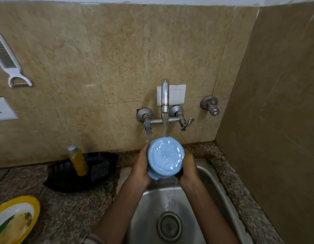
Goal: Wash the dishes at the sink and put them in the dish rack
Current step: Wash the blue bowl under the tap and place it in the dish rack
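Head view:
- Light-blue cup (pixel 165 155): held in the air over the sink, just below the spout. It is tipped so that one round, wet end faces the camera.
- Left grip (pixel 140 166): at 9 o'clock of the cup, the hand wrapped round its side and holding it, the thumb lying up along the edge.
- Right grip (pixel 188 166): at 3 o'clock of the cup, the hand wrapped round the opposite side and holding it; slightly blurred.
- Tap (pixel 164 95): wall-mounted at 12 o'clock of the cup, with a lever on either side.
- Water (pixel 164 127): runs from the spout onto the cup's far edge and falls on into the basin.
- Sink (pixel 210 184): steel, at 6 o'clock of the view, its round drain (pixel 169 226) under the forearms.
- Worktop (pixel 73 208): speckled stone around the sink.
- Black tray (pixel 64 182): on the worktop at 9 o'clock of the cup, holding a leaning yellow bottle (pixel 78 161) and a dark scrub pad (pixel 100 169).
- Yellow-rimmed plate (pixel 13 219): at 8 o'clock of the view, at the worktop's near left edge, cut off by the frame.
- White peeler (pixel 6 59): hangs on the tiled wall at 10 o'clock.
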